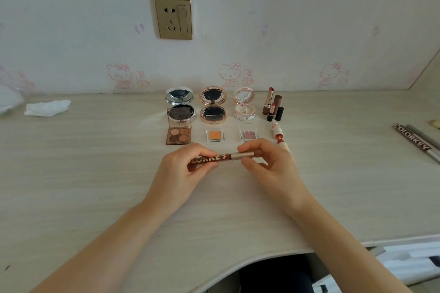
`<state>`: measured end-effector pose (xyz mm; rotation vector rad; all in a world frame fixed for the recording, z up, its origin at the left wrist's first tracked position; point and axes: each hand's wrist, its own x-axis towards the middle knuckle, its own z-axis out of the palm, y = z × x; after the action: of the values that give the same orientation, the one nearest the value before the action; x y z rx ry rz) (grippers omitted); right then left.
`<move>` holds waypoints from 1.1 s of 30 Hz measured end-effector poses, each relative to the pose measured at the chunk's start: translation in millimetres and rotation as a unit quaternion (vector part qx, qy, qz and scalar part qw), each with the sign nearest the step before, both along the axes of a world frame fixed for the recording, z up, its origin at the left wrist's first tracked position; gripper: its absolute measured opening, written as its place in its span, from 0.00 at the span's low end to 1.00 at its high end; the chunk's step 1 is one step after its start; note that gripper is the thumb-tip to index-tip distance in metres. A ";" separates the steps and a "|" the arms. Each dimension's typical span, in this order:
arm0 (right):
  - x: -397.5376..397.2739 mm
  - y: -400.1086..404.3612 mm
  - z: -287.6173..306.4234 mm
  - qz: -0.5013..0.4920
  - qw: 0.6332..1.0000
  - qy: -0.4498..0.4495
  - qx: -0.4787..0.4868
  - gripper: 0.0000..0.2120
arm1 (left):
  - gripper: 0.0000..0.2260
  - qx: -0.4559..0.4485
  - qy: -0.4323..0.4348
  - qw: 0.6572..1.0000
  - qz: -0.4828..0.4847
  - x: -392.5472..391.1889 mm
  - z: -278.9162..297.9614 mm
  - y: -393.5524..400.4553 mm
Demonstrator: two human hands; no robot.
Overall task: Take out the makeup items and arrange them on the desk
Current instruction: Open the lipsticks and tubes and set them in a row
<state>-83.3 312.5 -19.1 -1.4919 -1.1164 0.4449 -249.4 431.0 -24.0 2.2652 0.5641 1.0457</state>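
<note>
Both hands pinch a brown lip gloss tube, left hand gripping the body, right hand the cap; twisting gently should open it.

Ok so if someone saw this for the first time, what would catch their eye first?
Probably the two hands at the centre, left hand and right hand, holding a brown lip gloss tube level between them, right fingers on its pale gold cap. Just behind sits a neat grid of open makeup: three round compacts near the wall, three eyeshadow pans in front, lipsticks to the right. The gold wall socket above also stands out.
</note>
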 end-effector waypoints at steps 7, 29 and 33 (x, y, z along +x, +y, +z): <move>-1.1 1.7 -0.3 -0.026 0.999 0.019 -0.035 0.05 | 0.07 0.009 0.004 1.000 0.001 0.4 -0.7 -1.1; -2.0 -1.3 4.6 -0.038 0.997 0.033 -0.062 0.05 | 0.08 0.015 0.001 1.000 0.010 1.0 3.5 -2.7; 0.5 -2.7 6.2 -0.037 0.996 0.075 -0.029 0.05 | 0.08 0.016 0.003 1.000 0.009 -0.3 4.1 -3.7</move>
<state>-82.7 309.8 -12.9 -1.5182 -0.9345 0.5322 -249.6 427.3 -19.9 2.2949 0.5751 1.0640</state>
